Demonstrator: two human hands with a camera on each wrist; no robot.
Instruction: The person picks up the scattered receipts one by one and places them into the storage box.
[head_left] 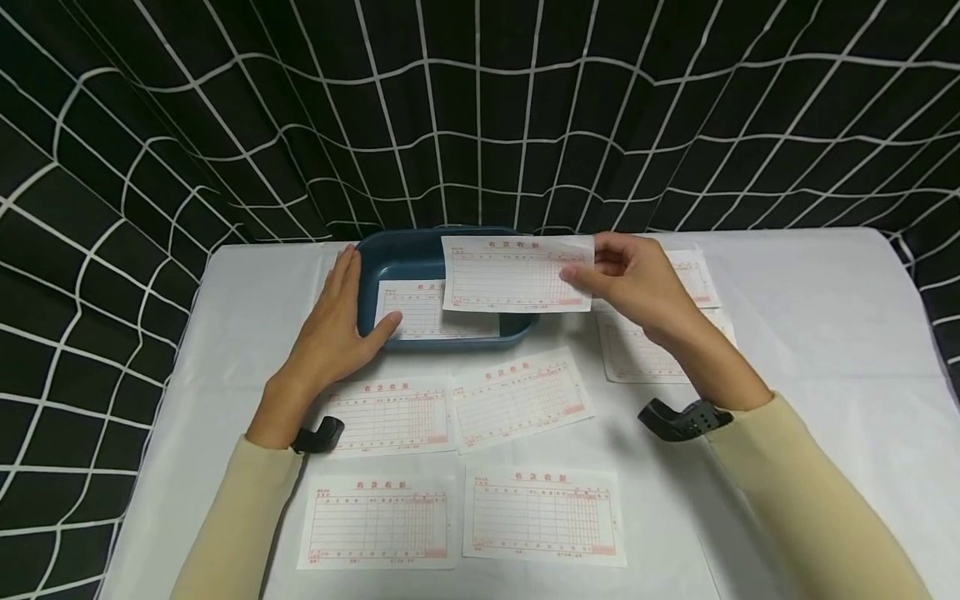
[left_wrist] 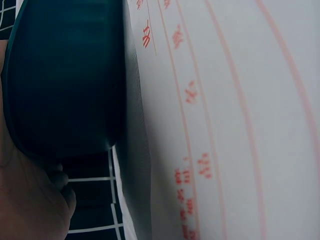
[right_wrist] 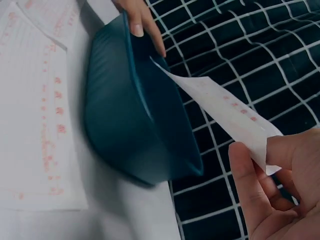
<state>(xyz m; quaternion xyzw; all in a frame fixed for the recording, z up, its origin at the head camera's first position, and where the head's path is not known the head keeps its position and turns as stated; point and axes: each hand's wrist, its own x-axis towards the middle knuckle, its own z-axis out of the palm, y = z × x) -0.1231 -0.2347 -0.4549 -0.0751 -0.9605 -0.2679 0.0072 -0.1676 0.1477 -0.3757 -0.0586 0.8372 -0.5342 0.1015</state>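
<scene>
The right hand [head_left: 633,279] pinches a white paper receipt form printed with red ruled lines [head_left: 517,273] by its right end, thumb under and fingers above, and holds it level in the air over the right half of a dark blue, rounded rectangular plastic tray [head_left: 397,254]. The tray stands near the far edge of the white cloth-covered table [head_left: 810,333], about midway along it. Inside it lies another red-lined form [head_left: 423,317], flat on the bottom. The left hand [head_left: 333,325] rests against the tray's left wall with fingers straight and the thumb laid over the near rim, grasping nothing as far as the head view shows; the left wrist view is too close and blurred to confirm it.

Four more forms lie flat on the table in two rows between the tray and the near edge [head_left: 461,467]. Two others lie right of the tray, partly hidden by the right hand and forearm [head_left: 637,354]. A black curtain with a white grid [head_left: 480,117] hangs behind the table.
</scene>
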